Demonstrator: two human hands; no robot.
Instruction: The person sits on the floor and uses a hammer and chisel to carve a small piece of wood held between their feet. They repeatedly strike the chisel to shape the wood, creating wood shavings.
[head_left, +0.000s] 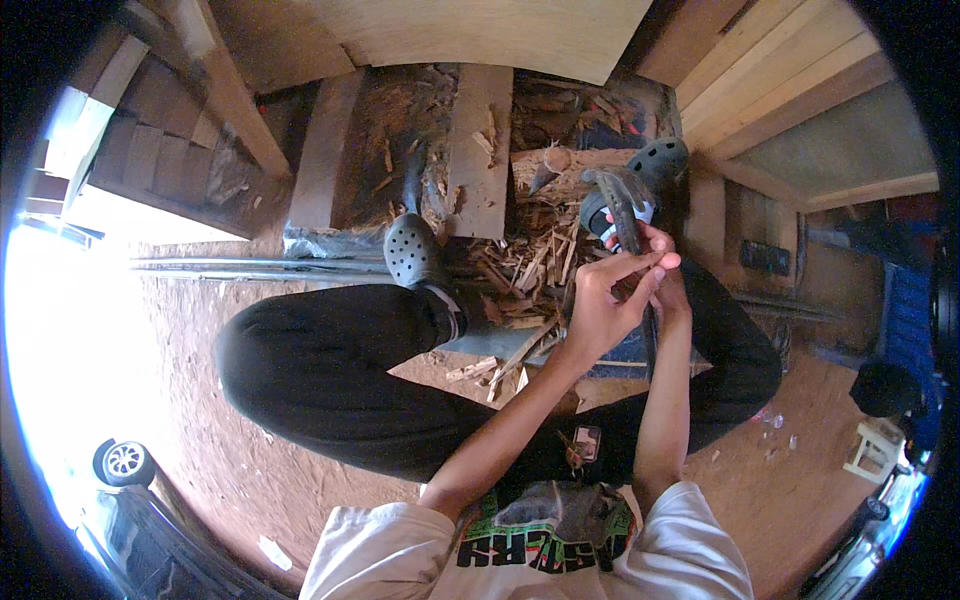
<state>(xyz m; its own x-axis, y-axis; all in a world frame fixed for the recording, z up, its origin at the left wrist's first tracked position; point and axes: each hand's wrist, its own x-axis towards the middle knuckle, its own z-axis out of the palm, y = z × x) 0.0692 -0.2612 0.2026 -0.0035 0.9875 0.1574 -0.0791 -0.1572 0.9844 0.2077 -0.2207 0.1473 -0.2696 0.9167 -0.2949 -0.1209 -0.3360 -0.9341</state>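
My left hand [603, 298] is closed, its fingertips pinched together against the fingers of my right hand [672, 275]. Whatever sits between those fingertips is too small to make out. My right hand is wrapped round the shaft of a dark hammer-like tool [624, 222]. Its curved grey head points away from me, close to my right shoe, and the lower end of the handle shows below my wrist. Below and left of the hands lies a heap of split wood chips [540, 262]. A rough log with a pointed end [550, 166] lies beyond them.
My bent legs in black trousers [310, 365] frame the work spot, with a grey clog [412, 250] on the left and another [660, 160] on the right. Planks [482, 150] cross the ground ahead. Wooden panels [480, 35] stand at the far side. A car [150, 540] is at lower left.
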